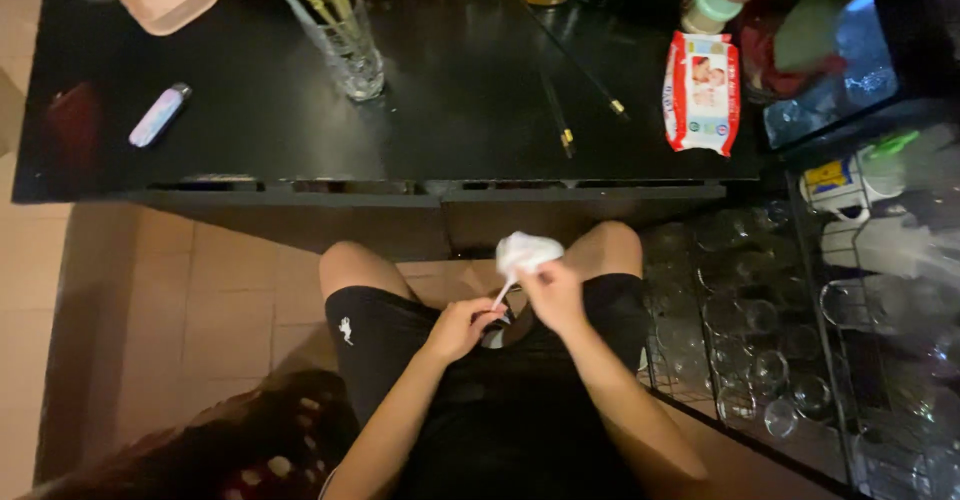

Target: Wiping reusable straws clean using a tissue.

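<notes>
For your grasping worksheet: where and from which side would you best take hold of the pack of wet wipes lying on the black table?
Probably across its two long edges, from above. The pack of wet wipes lies flat on the black table, long axis pointing away from the person, so only its top and sides are free. The chopsticks lie clear to its left.

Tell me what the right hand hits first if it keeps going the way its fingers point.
Probably the white wipe pinched in the right hand; beyond it, the black table edge, though depth is unclear.
</notes>
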